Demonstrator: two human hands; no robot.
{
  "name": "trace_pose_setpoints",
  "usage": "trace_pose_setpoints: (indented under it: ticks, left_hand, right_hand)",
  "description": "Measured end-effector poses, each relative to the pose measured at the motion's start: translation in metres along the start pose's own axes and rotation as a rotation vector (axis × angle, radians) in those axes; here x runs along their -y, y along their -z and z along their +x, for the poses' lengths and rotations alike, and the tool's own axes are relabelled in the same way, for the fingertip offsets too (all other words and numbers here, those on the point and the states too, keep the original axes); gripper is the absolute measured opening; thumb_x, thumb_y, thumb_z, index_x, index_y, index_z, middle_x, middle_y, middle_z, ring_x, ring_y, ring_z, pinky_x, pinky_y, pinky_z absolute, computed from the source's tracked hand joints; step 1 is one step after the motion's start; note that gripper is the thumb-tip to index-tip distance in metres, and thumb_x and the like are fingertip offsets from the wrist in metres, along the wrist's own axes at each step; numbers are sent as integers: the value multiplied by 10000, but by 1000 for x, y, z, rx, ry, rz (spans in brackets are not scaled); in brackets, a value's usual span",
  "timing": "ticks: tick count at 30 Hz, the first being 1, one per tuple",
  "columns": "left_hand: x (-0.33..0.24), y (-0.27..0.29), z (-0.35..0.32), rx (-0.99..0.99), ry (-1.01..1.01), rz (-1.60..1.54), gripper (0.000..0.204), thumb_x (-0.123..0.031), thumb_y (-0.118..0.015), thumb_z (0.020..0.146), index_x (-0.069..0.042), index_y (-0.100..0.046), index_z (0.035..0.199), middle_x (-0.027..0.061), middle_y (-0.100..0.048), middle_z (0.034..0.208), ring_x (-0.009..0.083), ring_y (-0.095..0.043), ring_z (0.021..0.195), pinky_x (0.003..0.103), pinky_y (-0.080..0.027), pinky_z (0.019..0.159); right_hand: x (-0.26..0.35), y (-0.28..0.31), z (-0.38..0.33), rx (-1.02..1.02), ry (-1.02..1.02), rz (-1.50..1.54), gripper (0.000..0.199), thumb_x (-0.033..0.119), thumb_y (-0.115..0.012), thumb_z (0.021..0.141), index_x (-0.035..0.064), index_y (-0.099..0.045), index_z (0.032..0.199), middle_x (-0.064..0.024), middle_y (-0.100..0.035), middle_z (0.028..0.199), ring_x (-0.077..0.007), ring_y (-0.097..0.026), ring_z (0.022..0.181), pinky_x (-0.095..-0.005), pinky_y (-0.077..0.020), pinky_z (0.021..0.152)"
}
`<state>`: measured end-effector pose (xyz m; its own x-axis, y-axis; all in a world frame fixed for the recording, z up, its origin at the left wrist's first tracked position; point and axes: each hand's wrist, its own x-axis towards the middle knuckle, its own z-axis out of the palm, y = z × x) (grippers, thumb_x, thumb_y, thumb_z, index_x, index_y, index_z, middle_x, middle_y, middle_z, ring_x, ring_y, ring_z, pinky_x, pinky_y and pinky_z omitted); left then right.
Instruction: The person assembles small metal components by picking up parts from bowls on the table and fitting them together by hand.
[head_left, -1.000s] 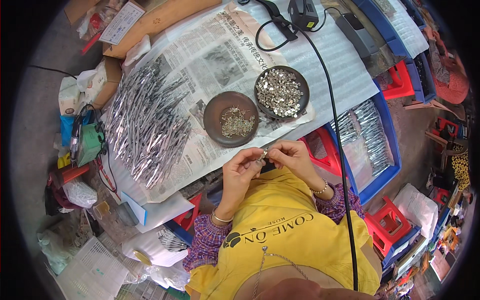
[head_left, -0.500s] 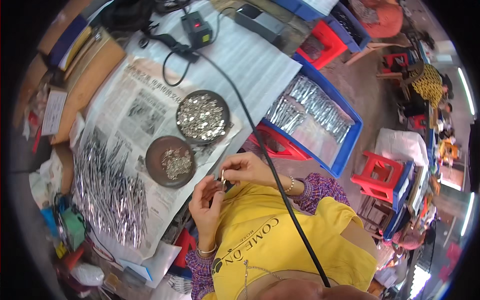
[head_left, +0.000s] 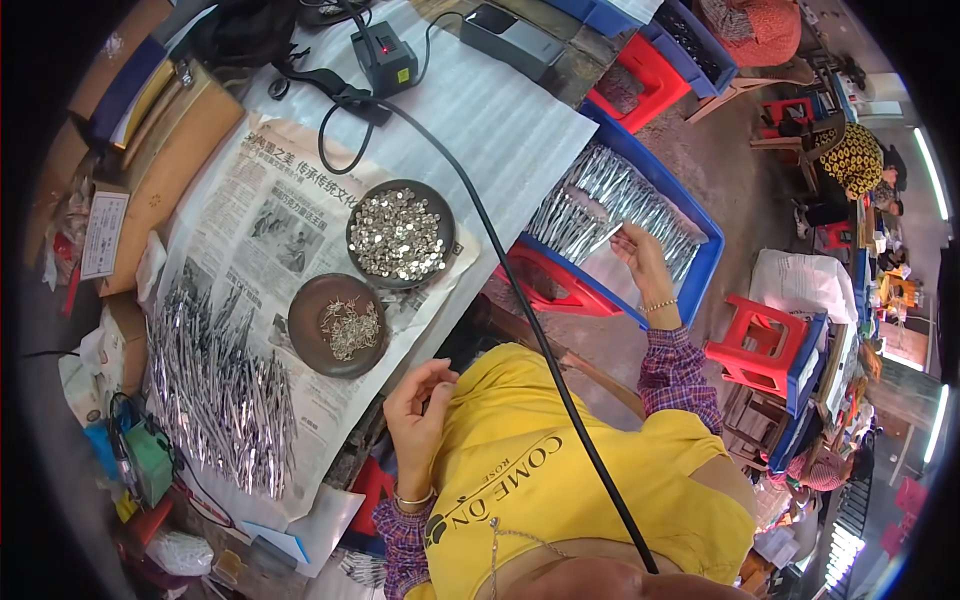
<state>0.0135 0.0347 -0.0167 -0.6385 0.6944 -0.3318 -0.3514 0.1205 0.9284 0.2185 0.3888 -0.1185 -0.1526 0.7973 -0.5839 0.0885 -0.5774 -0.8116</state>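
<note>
My right hand is stretched out to the right over a blue tray, closed on a slim silver metal piece held at the fingertips. Beneath it, rows of similar shiny pieces lie in the tray. My left hand stays in front of my body by the table edge, fingers loosely curled and thumb apart, with nothing visible in it. On the newspaper sit a dark round dish of small shiny discs and a brown dish with small metal parts. A heap of long silver strips lies near the left.
A black cable crosses the view from a small black device. Red stools stand at the right and under the tray. Wooden boxes line the table's left side. Other people sit farther off.
My right hand has left my left hand and swung right to the blue tray, carrying the slim piece. My left hand remains near the same spot.
</note>
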Motion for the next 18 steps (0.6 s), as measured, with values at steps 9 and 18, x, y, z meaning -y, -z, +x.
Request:
trace_pose_setpoints:
  ticks: [9,18]
  left_hand:
    - [4,4,-3,-9,41,51,229,24,-544,816,3,-614,1034,47,-630,855,80,-594,788,209,-475,710]
    - [-10,24,-24,-63,-98,171,230,-21,-579,793,-19,-622,1019,72,-642,851,134,-612,763,248,-476,671]
  right_hand:
    - [-26,5,0,69,36,-234,287,267,-572,857,38,-612,1025,-70,-641,896,-129,-605,735,-215,-494,621]
    - [-19,-46,-36,337,188,-413,225,250,-541,901,71,-625,1007,67,-487,678,-2,-376,539,-147,-266,465]
